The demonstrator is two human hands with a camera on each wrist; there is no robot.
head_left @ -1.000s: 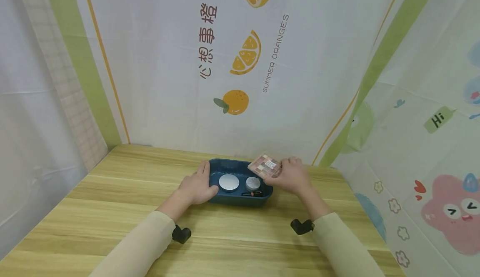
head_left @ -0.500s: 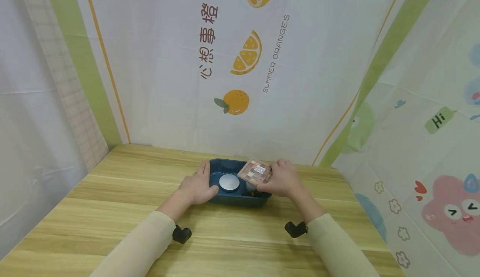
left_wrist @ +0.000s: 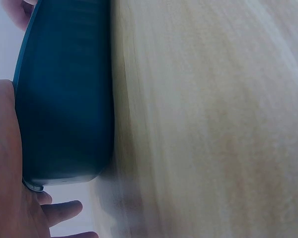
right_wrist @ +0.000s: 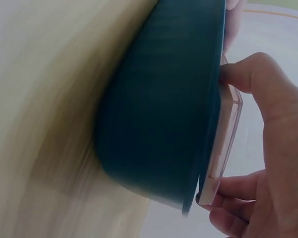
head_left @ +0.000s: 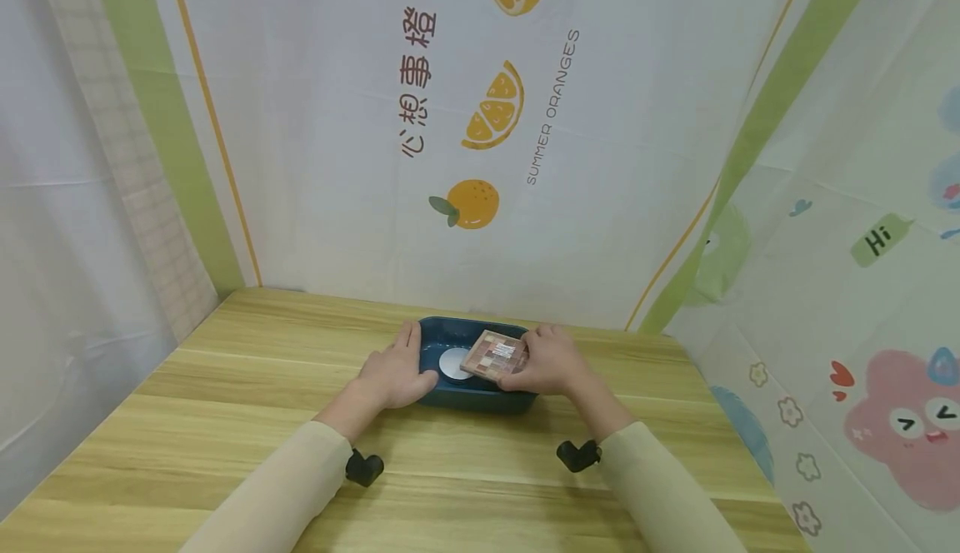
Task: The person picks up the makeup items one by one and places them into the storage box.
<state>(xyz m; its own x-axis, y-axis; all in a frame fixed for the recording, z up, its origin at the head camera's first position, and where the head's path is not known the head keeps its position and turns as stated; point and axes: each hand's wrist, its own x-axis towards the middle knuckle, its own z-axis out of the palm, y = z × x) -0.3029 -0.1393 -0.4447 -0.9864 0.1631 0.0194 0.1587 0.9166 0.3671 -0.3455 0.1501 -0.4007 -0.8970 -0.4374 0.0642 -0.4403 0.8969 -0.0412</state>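
A square eyeshadow palette [head_left: 491, 355] with a grid of pinkish-brown pans is held tilted over a dark blue plastic basin [head_left: 472, 401]. My right hand [head_left: 552, 360] pinches the palette's right side between thumb and fingers; in the right wrist view its clear-edged case [right_wrist: 227, 144] is level with the rim. Inside the basin lies a round white-topped disc [head_left: 452, 363], partly covered by the palette. My left hand [head_left: 393, 374] rests against the basin's left end, thumb at the front rim; in the left wrist view its fingers [left_wrist: 62, 212] extend straight past the end wall.
The basin stands on a wood-grain table [head_left: 450, 486] near its back edge. A white curtain [head_left: 337, 161] printed with oranges hangs directly behind, and another printed cloth [head_left: 832, 311] closes off the right. A black wrist camera [head_left: 363, 468] sits below each hand.
My right hand has carried the palette leftward and down over the basin, hiding the small round container and the dark stick-like item at its right. The left hand has stayed in place.
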